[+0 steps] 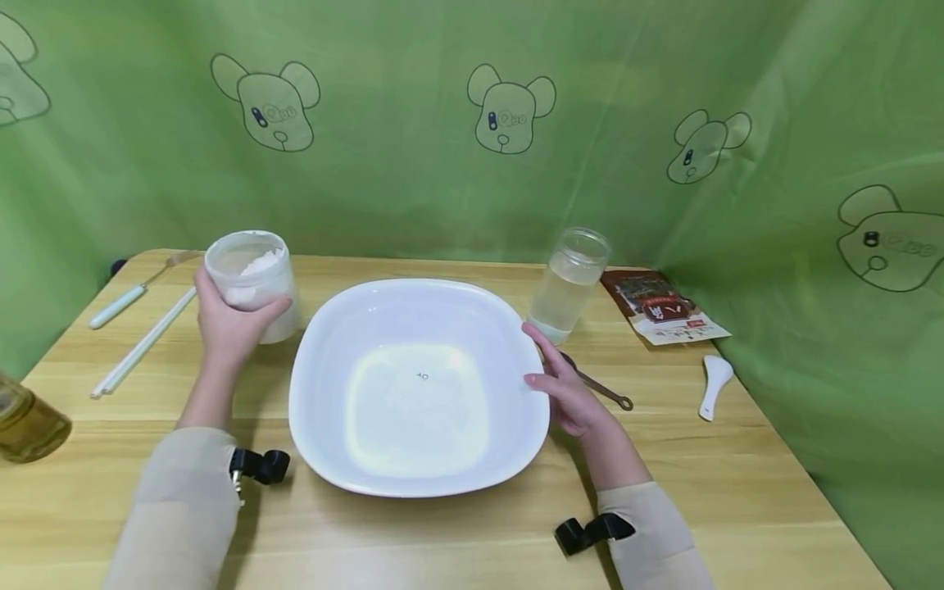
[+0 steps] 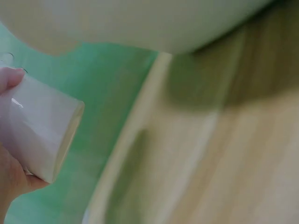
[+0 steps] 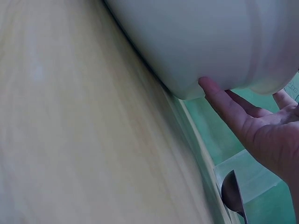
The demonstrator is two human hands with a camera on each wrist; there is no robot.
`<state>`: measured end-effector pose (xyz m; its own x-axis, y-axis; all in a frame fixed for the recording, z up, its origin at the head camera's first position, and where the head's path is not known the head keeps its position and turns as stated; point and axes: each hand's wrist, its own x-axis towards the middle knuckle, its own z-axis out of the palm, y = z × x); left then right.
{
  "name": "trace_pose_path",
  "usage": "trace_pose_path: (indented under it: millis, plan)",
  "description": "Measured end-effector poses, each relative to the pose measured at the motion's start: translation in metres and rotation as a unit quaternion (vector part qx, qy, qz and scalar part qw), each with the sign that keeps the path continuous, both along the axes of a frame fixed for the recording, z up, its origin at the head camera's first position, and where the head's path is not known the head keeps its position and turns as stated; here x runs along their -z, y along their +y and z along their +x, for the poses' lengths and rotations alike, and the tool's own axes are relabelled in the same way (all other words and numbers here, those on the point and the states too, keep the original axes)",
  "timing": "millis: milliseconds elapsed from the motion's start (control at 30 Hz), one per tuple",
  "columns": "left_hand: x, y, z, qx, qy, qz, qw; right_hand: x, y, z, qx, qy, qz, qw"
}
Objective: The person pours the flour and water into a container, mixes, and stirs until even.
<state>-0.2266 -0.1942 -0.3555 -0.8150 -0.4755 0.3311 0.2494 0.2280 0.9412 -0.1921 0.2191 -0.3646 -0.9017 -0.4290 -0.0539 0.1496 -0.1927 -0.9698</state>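
Note:
My left hand (image 1: 234, 324) grips a translucent white jar (image 1: 280, 315) of white powder, thumb and fingers around its sides. In the left wrist view the jar (image 2: 39, 121) shows its base against the green curtain, apart from the tabletop. A large white basin (image 1: 416, 315), with nothing in it, stands in the middle of the table. At its right side, my right hand (image 1: 571, 393) holds the rim, thumb over the edge and fingers against the outer wall. The right wrist view shows those fingers (image 3: 224, 102) low on the basin's outside.
Behind the right hand stand a glass of cloudy liquid (image 1: 564, 295) and a dark ladle (image 1: 605, 391), partly hidden. Farther right lie a brown packet (image 1: 660, 307) and a white spoon (image 1: 714, 385). On the left are white chopsticks (image 1: 143, 348), a blue-handled brush (image 1: 121, 303) and an amber bottle (image 1: 29, 422).

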Motion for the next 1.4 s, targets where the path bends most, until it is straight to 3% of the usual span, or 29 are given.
trace_pose_path:
  millis: [267,300,567,833,1400]
  plan:
    - [0.023,-0.003,-0.003,-0.001,-0.033,0.017,0.9993,0.000,0.000,0.000,-0.004,0.006,0.000,1.0000]
    - [0.021,-0.001,0.000,0.001,-0.038,0.012,0.9992,0.000,0.000,0.000,-0.004,0.005,0.000,1.0000]
    - [0.039,-0.004,-0.005,0.006,-0.062,0.006,0.9980,0.001,0.001,0.000,0.002,0.004,0.004,1.0000]
    - [0.042,-0.003,-0.004,0.006,-0.076,0.000,0.9971,0.000,0.000,0.001,-0.001,0.005,0.007,1.0000]
    - [0.042,-0.004,-0.006,0.019,-0.071,0.000,0.9973,0.001,0.000,0.000,0.000,0.004,0.006,1.0000]
